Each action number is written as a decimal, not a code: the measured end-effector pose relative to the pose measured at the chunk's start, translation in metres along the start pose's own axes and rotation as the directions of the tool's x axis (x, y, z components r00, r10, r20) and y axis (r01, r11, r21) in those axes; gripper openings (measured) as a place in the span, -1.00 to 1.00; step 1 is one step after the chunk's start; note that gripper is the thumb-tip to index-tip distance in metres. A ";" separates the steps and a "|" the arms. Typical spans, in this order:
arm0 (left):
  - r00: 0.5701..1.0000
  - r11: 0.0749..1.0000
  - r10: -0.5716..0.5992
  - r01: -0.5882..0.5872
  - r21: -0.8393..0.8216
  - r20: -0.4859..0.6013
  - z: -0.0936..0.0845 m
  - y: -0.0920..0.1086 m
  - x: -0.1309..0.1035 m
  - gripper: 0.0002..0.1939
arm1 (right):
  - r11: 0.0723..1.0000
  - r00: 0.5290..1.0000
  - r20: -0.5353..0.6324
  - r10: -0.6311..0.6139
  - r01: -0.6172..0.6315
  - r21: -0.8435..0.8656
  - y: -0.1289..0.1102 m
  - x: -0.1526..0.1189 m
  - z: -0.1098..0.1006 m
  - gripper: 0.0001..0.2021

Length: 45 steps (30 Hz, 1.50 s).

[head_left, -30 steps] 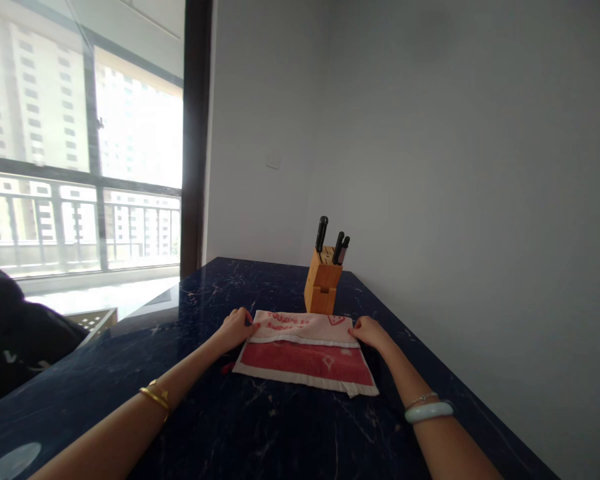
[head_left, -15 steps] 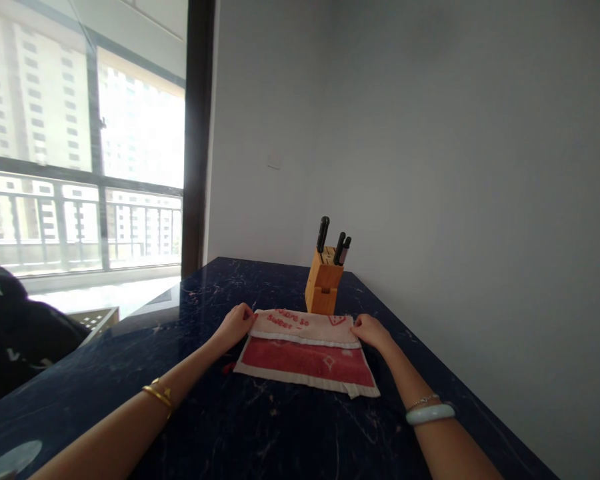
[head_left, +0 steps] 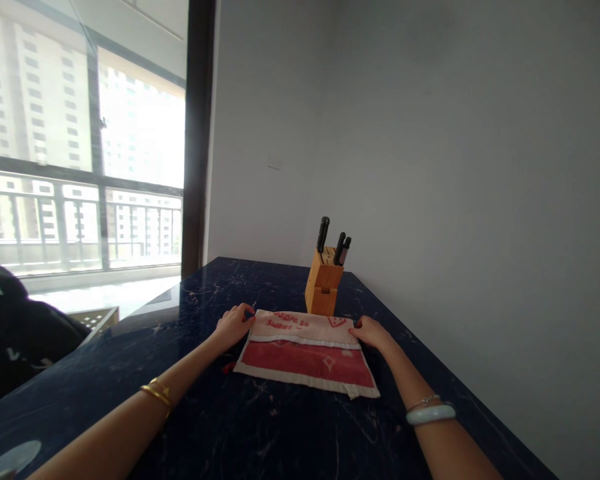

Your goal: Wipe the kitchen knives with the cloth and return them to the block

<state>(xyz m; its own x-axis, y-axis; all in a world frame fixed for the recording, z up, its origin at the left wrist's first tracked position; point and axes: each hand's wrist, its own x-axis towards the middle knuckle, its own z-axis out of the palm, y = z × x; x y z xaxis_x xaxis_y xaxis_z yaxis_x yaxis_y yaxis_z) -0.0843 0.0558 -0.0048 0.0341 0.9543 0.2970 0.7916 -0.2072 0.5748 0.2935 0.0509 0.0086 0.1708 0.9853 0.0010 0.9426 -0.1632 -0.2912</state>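
Note:
A red and off-white towel (head_left: 307,361) lies on the dark table, its far part folded over toward me so the pale side with red lettering faces up. At its far left corner is my left hand (head_left: 235,323), thumb and forefinger parted, the thumb tip next to the towel's edge. My right hand (head_left: 373,332) is at the far right corner, with its fingertips pinching the towel's side edge. Just behind the fold stands a wooden knife block (head_left: 323,287) holding several black-handled knives.
The dark blue marbled table (head_left: 220,427) runs back to a grey wall (head_left: 460,200). A round pale object (head_left: 15,460) sits at the near left. Beyond the table's left side are a black bag (head_left: 20,333) and a glass window.
The fingers of my left hand have parted at the towel's corner and drawn slightly left. My right hand has shifted very little. The fold keeps its place.

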 end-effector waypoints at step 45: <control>0.682 0.989 0.113 -0.147 -0.016 0.723 -0.052 0.019 -0.017 -0.79 | 0.993 0.735 0.676 -0.049 0.111 -0.049 -0.012 -0.048 -0.048 -0.73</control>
<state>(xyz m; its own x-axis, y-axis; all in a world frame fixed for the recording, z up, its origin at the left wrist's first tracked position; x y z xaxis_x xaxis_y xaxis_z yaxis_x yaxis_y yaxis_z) -0.1018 0.0242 0.0411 0.5537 0.7829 -0.2837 0.7682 -0.3487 0.5370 0.2877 0.0029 0.0582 -0.1142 0.7665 -0.6320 0.9687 -0.0551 -0.2419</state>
